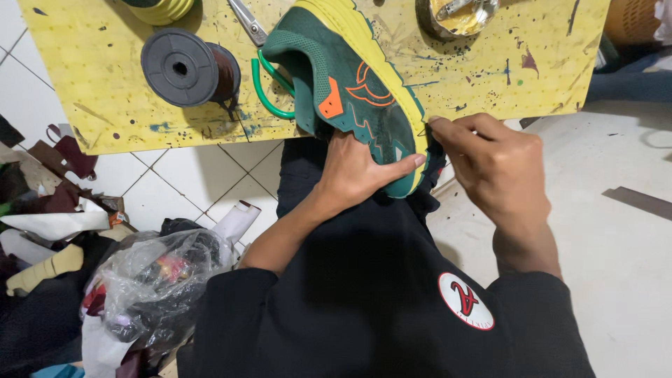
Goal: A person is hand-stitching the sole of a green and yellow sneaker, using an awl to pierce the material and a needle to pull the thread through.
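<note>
A dark green sports shoe (343, 84) with orange marks and a yellow sole lies on its side, its heel on the yellow board (105, 98) and its toe over my lap. My left hand (353, 171) cups the toe from below, thumb along the sole edge. My right hand (490, 164) has its fingertips pinched at the yellow sole near the toe; whether it holds a small tool or thread I cannot tell.
On the board lie a black spool of dark thread (189, 70), scissors with green handles (262, 66), a yellow reel (157, 8) and a tin (458, 15). A clear plastic bag (154, 287) and scraps sit on the tiled floor at left.
</note>
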